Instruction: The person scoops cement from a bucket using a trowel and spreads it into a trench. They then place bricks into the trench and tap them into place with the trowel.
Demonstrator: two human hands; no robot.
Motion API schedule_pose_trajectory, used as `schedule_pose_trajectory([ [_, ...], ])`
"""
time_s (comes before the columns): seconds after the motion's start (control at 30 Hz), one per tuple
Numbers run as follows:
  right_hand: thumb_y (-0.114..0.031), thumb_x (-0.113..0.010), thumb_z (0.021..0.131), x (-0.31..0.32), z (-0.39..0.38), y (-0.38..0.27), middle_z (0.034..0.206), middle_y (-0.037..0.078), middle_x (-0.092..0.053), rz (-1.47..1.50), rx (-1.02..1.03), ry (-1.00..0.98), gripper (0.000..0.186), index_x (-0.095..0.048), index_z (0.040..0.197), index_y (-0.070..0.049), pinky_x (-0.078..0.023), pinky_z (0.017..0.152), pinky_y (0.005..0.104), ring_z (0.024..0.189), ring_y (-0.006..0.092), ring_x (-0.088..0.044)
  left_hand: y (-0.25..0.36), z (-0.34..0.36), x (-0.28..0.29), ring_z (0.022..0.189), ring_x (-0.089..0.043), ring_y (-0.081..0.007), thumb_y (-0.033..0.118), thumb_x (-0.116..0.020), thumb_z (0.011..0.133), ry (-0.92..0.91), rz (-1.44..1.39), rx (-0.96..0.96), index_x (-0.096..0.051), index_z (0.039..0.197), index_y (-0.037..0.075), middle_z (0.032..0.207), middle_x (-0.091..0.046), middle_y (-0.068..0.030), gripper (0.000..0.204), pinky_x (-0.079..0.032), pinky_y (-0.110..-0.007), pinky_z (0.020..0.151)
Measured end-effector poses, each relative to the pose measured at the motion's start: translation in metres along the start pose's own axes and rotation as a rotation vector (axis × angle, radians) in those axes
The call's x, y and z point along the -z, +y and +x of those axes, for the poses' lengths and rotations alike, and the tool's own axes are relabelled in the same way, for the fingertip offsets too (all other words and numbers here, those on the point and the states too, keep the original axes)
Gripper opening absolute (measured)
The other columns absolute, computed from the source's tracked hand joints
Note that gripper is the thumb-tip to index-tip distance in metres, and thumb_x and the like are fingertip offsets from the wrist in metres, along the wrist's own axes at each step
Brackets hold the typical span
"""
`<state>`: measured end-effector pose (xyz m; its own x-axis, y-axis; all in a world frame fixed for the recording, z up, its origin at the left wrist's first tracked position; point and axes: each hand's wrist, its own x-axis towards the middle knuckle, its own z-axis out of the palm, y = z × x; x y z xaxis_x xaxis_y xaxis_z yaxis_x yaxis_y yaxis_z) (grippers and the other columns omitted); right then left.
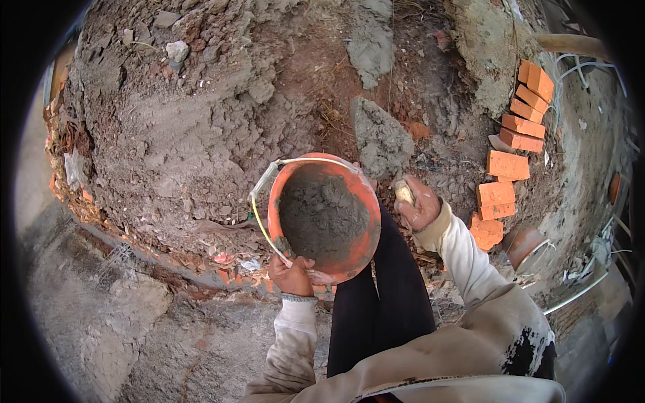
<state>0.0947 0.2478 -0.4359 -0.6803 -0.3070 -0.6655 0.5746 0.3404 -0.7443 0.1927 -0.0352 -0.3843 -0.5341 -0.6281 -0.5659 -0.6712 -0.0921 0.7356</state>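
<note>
An orange bucket [322, 218] of wet grey mortar is held over my dark-trousered legs. My left hand [291, 275] is closed on its lower-left rim, by the thin pale handle that arcs over it. My right hand [418, 201], right of the bucket, grips the short pale handle of a trowel [383, 141]. The trowel blade is heaped with grey mortar and points away from me, above the bucket's upper right; its metal is mostly hidden under the load.
Uneven rubble and dirt [201, 107] spreads ahead. A row of orange bricks [507, 164] runs down the right, near a second bucket or container [524, 247], loose cables [578, 70] and a pole [571, 46]. A strip of grey mortar [368, 37] lies at the top; concrete floor [114, 309] is at lower left.
</note>
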Motion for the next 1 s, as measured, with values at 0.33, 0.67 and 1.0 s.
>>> schedule_pose_trajectory([
  [0.33,-0.026,-0.055,0.089,-0.026,0.218,0.159,0.094,0.024,-0.064,-0.450,-0.117,0.559,0.036,-0.044,0.118,-0.007,-0.048,0.073,0.0526,0.088,0.0462,-0.062,-0.043,-0.007,0.002,0.055,-0.055,-0.0094,-0.013,-0.057,0.061,0.035,0.112,0.341,-0.049,0.073,0.006,0.064,-0.056,-0.0017,0.023,-0.046,-0.024,0.052],
  [0.67,-0.038,-0.042,0.097,0.003,0.367,0.262,0.075,0.016,-0.064,-0.683,-0.398,0.613,0.034,-0.048,0.104,-0.006,-0.049,0.066,0.0472,0.070,0.0365,-0.062,-0.077,-0.009,-0.006,0.062,-0.056,-0.0128,-0.008,-0.050,0.060,0.045,0.054,0.278,-0.055,0.076,0.004,0.073,-0.060,-0.0040,0.020,-0.048,-0.027,0.058],
  [1.0,-0.033,-0.051,0.093,0.018,0.344,0.168,0.126,0.019,-0.057,-1.299,-0.399,-0.024,0.045,-0.051,0.129,-0.006,-0.048,0.095,0.0444,0.120,0.0303,-0.054,-0.079,-0.017,0.016,0.057,-0.057,-0.0142,-0.009,-0.048,0.059,0.011,0.104,0.326,-0.054,0.070,0.003,0.067,-0.060,-0.0050,0.017,-0.047,-0.027,0.054],
])
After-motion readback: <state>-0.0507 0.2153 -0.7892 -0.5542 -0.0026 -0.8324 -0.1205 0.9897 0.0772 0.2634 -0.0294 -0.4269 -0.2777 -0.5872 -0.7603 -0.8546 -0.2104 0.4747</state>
